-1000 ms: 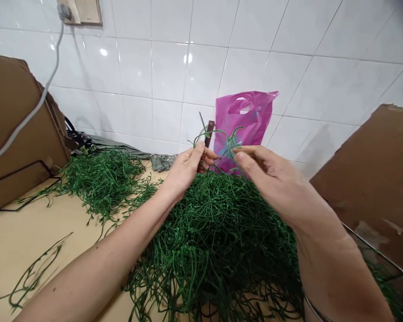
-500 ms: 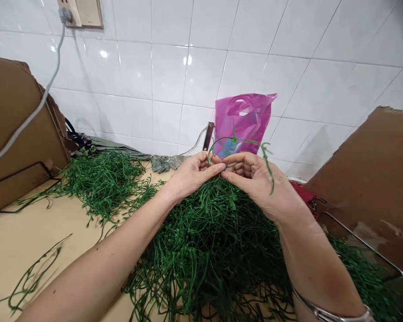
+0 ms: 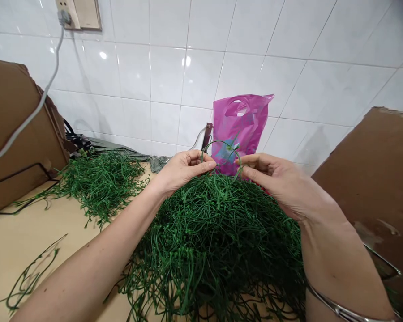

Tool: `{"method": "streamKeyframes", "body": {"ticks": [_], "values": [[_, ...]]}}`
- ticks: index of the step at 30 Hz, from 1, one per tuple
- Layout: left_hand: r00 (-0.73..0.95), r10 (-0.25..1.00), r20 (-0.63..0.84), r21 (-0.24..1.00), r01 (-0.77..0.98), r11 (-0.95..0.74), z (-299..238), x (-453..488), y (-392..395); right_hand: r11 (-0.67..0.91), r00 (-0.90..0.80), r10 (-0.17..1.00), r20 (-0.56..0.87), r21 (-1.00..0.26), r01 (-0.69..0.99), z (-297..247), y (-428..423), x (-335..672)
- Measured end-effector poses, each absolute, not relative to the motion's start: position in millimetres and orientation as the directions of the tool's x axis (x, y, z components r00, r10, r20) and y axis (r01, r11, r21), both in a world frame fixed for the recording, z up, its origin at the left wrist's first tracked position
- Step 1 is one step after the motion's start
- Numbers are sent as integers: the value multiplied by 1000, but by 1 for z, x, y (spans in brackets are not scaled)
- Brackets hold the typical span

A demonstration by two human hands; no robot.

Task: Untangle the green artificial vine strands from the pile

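My left hand [image 3: 184, 171] and my right hand [image 3: 275, 181] hold a thin green artificial plant stem [image 3: 221, 153] up between them, bent into a loop. Its ends meet the fingertips of both hands, though the exact grip is partly hidden by my fingers. Directly under my hands lies a large heap of tangled green stems [image 3: 215, 237]. A smaller heap of the same stems [image 3: 100, 188] lies to the left of my left forearm. A single loose strand [image 3: 30, 279] rests at the lower left.
A pink plastic bag [image 3: 238, 127] leans on the white tile wall [image 3: 168, 76] behind the stems, beside a dark brown strip [image 3: 207, 136]. Brown cardboard sheets [image 3: 13, 134] [image 3: 372, 179] stand at both sides of the pale wooden table [image 3: 27, 232]. A grey cable [image 3: 36, 94] hangs from a wall socket [image 3: 64, 13].
My hands have moved slightly apart. The stem, which earlier trailed over my right hand, now forms a round loop between them. The red item near my right hand is now hidden.
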State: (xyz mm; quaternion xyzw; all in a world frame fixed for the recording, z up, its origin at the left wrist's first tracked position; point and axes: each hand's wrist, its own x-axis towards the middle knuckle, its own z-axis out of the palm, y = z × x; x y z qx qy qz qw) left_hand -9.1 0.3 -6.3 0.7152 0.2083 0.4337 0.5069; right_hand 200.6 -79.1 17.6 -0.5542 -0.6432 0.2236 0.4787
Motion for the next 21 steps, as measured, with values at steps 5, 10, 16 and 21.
{"method": "streamKeyframes", "body": {"ticks": [5,10,16,21], "values": [[515,743,427,873,-22,-487,-5,-7,-5,302,-32,950,311,-890,340,9,-73,180],[537,738,409,875,0,-485,-5,-9,-4,355,-58,932,357,-873,334,2,-65,178],[546,747,379,898,-21,-440,-2,-8,-7,394,-65,916,396,-858,330,-1,-64,179],[475,794,379,843,176,-508,-2,-11,-4,445,254,793,554,-811,380,1,-56,190]]}}
